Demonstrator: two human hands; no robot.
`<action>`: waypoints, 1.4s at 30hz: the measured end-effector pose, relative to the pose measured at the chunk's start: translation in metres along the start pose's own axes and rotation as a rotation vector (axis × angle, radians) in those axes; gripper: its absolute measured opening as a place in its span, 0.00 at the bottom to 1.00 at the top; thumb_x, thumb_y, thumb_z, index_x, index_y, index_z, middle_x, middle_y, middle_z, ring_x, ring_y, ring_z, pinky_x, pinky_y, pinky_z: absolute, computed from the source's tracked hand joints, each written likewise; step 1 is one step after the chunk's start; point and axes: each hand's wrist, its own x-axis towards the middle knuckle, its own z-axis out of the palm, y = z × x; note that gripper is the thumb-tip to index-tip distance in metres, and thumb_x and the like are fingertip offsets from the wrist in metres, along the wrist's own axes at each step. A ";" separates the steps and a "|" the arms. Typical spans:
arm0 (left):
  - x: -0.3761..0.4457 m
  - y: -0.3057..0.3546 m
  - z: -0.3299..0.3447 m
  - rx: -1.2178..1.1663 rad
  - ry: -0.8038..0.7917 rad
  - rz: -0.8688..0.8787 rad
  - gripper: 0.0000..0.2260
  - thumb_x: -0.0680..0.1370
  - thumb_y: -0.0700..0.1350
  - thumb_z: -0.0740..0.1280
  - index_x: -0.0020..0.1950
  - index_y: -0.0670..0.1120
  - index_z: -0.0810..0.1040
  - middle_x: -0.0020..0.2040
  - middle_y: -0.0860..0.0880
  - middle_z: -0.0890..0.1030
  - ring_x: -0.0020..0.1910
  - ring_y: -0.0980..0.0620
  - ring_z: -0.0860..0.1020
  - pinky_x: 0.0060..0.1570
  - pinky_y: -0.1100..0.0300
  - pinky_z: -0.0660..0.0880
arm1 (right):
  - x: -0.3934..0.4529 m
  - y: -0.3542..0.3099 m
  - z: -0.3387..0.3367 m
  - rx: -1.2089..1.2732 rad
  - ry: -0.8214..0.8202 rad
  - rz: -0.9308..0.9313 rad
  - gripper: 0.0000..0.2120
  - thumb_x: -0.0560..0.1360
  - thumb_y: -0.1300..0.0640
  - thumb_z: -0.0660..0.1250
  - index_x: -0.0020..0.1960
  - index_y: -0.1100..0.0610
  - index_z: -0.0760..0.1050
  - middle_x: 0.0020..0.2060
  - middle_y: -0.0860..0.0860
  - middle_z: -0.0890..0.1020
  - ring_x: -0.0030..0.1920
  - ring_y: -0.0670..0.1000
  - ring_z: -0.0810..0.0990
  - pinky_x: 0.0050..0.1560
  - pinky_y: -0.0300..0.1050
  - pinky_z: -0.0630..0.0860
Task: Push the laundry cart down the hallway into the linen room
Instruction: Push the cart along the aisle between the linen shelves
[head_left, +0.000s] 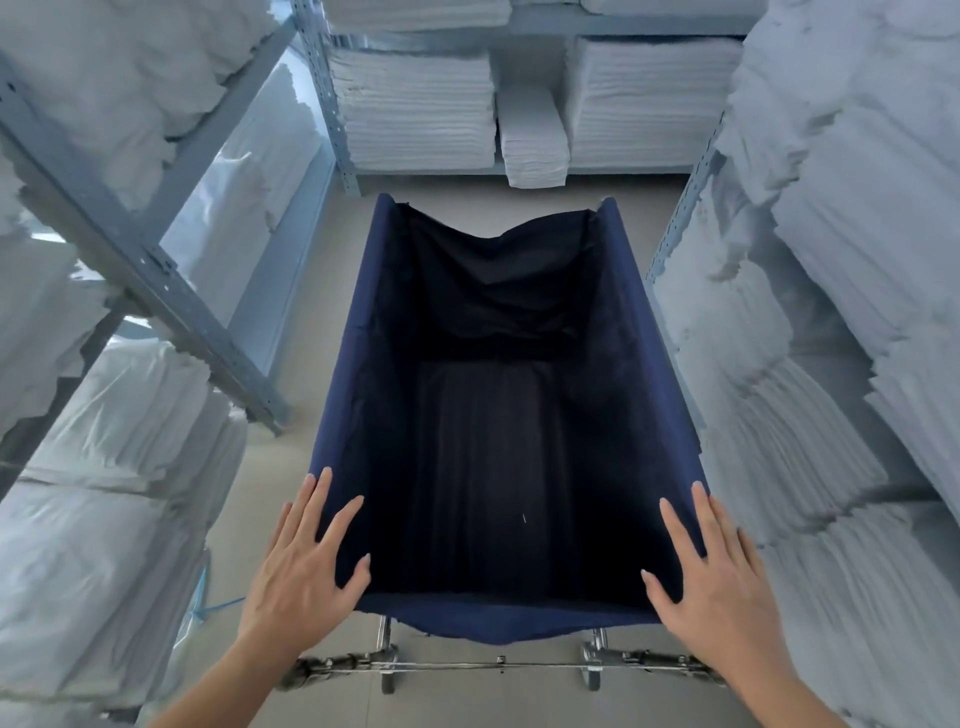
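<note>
Linen-room shelving (415, 119) stacked with folded white linens stands ahead of and beside both hands. Between them sits the empty navy laundry cart (358, 338); left hand (301, 566) and right hand (711, 577) lie open, fingers spread, on its near corners. Final step, apparently: a short straight push, clear of the racks.

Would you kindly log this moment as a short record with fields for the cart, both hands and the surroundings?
cart: navy fabric laundry cart, nothing visible inside
left hand: left hand open, flat on the near left corner of the rim
right hand: right hand open, flat on the near right corner
frame: metal base and casters visible below
surroundings: shelves of folded white linen ahead and on both sides
floor: beige floor
</note>
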 end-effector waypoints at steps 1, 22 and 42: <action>0.015 -0.003 0.000 -0.002 0.005 0.002 0.31 0.76 0.60 0.57 0.75 0.47 0.72 0.83 0.42 0.56 0.83 0.42 0.53 0.77 0.40 0.61 | 0.013 -0.001 -0.003 0.001 -0.002 0.003 0.42 0.81 0.30 0.38 0.83 0.55 0.61 0.86 0.60 0.53 0.82 0.63 0.62 0.75 0.67 0.69; 0.378 -0.088 -0.019 -0.012 -0.024 0.139 0.31 0.76 0.60 0.58 0.74 0.44 0.74 0.82 0.41 0.59 0.81 0.40 0.57 0.75 0.41 0.64 | 0.328 -0.042 -0.025 -0.006 0.065 0.110 0.41 0.74 0.36 0.60 0.83 0.53 0.63 0.86 0.57 0.54 0.82 0.63 0.64 0.71 0.69 0.71; 0.668 -0.149 -0.013 0.005 -0.058 0.266 0.31 0.77 0.61 0.58 0.75 0.46 0.71 0.84 0.44 0.54 0.83 0.43 0.51 0.75 0.40 0.64 | 0.566 -0.070 -0.050 -0.001 0.066 0.245 0.39 0.78 0.33 0.53 0.83 0.53 0.62 0.86 0.56 0.53 0.82 0.62 0.64 0.74 0.65 0.70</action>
